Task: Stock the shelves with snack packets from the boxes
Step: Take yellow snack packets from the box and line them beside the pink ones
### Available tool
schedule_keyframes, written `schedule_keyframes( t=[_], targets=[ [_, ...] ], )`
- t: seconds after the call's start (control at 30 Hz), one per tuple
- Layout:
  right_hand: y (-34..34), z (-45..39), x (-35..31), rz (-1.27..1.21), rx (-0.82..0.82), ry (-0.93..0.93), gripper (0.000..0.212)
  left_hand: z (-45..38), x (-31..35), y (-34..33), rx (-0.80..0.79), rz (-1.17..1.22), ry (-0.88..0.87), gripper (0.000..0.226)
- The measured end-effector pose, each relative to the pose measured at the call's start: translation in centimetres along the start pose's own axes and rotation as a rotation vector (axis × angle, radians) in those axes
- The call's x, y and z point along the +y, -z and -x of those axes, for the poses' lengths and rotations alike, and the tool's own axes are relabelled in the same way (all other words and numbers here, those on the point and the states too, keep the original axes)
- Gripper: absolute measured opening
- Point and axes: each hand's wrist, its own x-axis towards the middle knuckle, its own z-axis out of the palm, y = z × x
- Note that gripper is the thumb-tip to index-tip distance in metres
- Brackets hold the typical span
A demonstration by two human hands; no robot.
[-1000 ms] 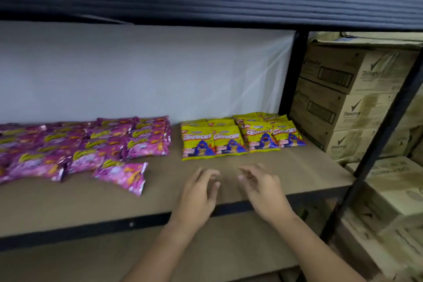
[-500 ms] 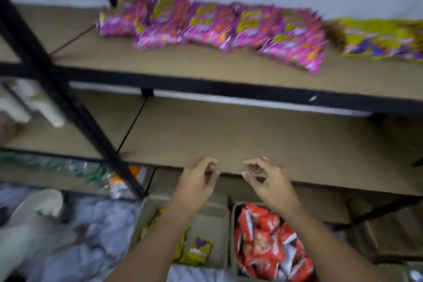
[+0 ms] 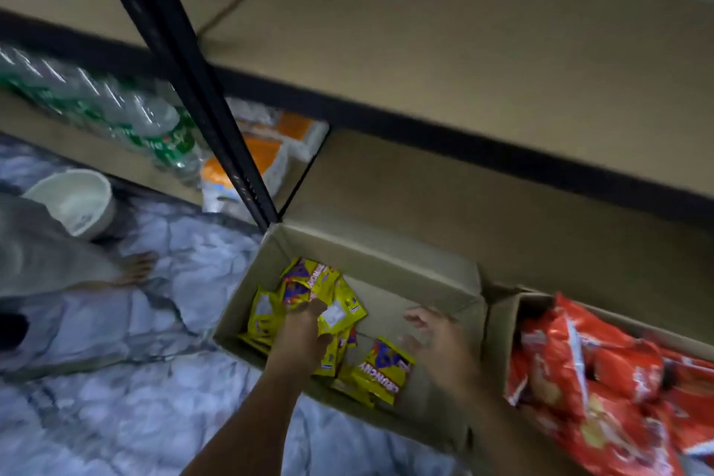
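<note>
Yellow snack packets (image 3: 309,305) lie heaped in the open box (image 3: 386,263) on the floor; our left hand (image 3: 305,332) reaches into the pile, grip hidden, while our right hand (image 3: 436,340) hovers spread beside a lone packet (image 3: 380,369).

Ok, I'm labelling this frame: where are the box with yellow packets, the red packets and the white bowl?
box with yellow packets (image 3: 390,263), head view, far inner wall.
red packets (image 3: 602,371), head view, middle of the pile.
white bowl (image 3: 73,201), head view, inside near the rim.

Shop stockroom: metal shelving (image 3: 444,50), cartons of snack packets (image 3: 328,305), bottled drinks (image 3: 116,108).
</note>
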Motion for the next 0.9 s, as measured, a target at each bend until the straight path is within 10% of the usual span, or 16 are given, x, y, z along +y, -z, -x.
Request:
schedule_keyframes(
  t=[0.57,0.9],
  targets=[
    [-16.3,-8.8,16.0,0.242,-0.437,0.065,0.075,-13.0,-8.5,-15.3,-0.092,-0.550,-0.085,0.095],
    [-15.7,-8.7,15.9,0.746,-0.408,0.164,0.050,-13.6,-8.9,-14.8,-0.023,-0.428,-0.185,0.031]
  ],
)
